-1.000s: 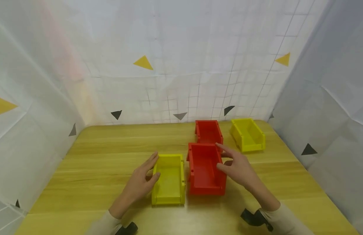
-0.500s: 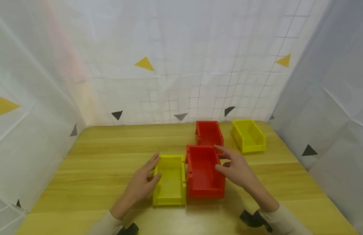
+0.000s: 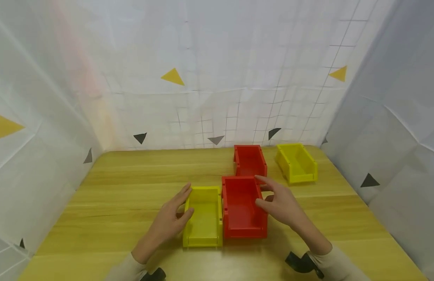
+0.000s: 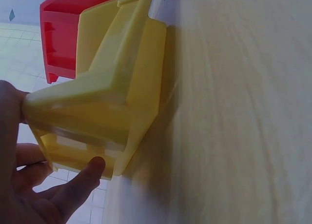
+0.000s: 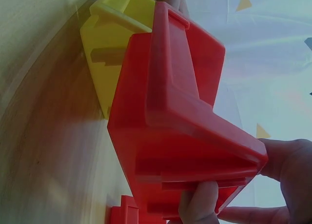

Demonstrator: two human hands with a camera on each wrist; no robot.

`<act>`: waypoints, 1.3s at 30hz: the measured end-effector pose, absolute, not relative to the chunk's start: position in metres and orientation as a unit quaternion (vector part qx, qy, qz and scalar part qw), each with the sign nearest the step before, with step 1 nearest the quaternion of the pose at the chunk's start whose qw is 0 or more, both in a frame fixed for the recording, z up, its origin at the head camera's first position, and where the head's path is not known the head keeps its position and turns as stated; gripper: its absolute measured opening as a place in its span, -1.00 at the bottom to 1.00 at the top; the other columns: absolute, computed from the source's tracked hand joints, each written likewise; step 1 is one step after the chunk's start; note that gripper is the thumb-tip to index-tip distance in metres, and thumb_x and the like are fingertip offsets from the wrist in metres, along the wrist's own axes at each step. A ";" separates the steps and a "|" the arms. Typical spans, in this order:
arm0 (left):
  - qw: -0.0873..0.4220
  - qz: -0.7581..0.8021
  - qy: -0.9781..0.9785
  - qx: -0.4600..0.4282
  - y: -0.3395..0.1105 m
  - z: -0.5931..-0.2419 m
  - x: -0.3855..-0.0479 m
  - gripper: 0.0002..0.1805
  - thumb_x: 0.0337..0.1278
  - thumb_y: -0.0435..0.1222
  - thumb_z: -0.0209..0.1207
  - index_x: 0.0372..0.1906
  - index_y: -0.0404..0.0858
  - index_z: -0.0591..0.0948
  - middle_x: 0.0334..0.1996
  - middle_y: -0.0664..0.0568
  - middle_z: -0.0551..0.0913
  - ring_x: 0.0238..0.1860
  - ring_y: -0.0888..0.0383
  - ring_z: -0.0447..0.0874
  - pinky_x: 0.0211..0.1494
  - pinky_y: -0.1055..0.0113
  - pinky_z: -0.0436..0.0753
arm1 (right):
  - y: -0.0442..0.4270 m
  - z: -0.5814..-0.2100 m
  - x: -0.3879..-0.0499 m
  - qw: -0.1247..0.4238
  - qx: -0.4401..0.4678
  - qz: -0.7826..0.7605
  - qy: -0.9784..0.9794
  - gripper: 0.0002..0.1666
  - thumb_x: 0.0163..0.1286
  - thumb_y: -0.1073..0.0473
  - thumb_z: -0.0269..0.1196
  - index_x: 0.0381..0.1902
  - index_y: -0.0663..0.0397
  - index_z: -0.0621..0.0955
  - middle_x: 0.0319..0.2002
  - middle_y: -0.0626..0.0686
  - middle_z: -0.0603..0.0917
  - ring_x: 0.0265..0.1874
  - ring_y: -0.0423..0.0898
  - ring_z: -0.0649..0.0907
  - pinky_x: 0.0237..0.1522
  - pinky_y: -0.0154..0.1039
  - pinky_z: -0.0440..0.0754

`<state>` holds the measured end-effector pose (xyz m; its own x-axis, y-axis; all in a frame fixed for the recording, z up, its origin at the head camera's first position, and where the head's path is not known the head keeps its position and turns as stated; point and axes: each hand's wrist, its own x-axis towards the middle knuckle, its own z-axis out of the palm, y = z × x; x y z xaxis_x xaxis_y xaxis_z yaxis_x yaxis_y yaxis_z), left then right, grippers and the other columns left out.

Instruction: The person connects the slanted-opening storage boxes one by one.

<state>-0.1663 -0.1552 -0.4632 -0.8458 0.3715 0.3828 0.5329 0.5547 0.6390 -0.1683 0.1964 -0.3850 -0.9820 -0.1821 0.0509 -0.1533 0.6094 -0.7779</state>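
A yellow storage bin [image 3: 203, 220] rests on the table, its open top facing up. My left hand [image 3: 169, 218] holds its left wall, thumb over the rim and fingers outside; in the left wrist view a fingertip lies against the outer side of the yellow bin [image 4: 100, 107]. Directly right of it is a red storage bin [image 3: 241, 210], gripped at its right wall by my right hand [image 3: 281, 203]. The right wrist view shows fingers under the rim of the red bin [image 5: 170, 131], which looks slightly raised. Its left side meets or nearly meets the yellow bin; contact is unclear.
Behind the held red bin stands another red bin [image 3: 250, 160], partly covered by it. Farther right, at the back, a second yellow bin [image 3: 296, 163] sits angled on the wooden table [image 3: 132, 175]. White sheets [image 3: 217, 70] enclose the back and sides.
The gripped red bin has moved a little left and down in the head view, closing the gap to the yellow bin. My left hand and the yellow bin have barely shifted.
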 end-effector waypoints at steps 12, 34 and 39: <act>0.100 -0.398 -0.874 -0.259 -0.152 -0.462 -0.168 -0.28 0.45 -0.28 0.25 0.59 -0.31 0.29 0.60 0.07 0.14 0.53 -0.02 0.19 0.41 -0.06 0.35 | 0.198 -0.387 -0.168 0.016 -0.095 -0.420 0.903 -0.15 0.28 0.27 0.39 0.53 0.05 0.41 0.22 0.28 0.61 -0.28 0.00 0.70 -0.22 -0.12 0.74; 0.116 -0.395 -0.873 -0.261 -0.152 -0.463 -0.163 -0.31 0.42 -0.35 0.25 0.57 -0.36 0.32 0.58 -0.08 0.22 0.47 -0.10 0.32 0.02 0.12 0.70 | 0.178 -0.393 -0.165 -0.044 -0.212 -0.273 0.937 0.18 0.12 -0.46 0.45 0.62 -0.20 0.33 0.61 0.10 0.19 0.50 0.30 0.16 0.09 0.41 0.53; 0.115 -0.395 -0.874 -0.259 -0.153 -0.464 -0.163 -0.32 0.44 -0.32 0.23 0.56 -0.38 0.33 0.59 -0.04 0.21 0.47 -0.07 0.31 0.11 0.05 0.66 | 0.172 -0.398 -0.165 -0.048 -0.236 -0.236 0.941 0.28 0.04 -0.54 0.43 0.64 -0.22 0.29 0.62 0.09 0.17 0.54 0.28 0.08 0.17 0.46 0.44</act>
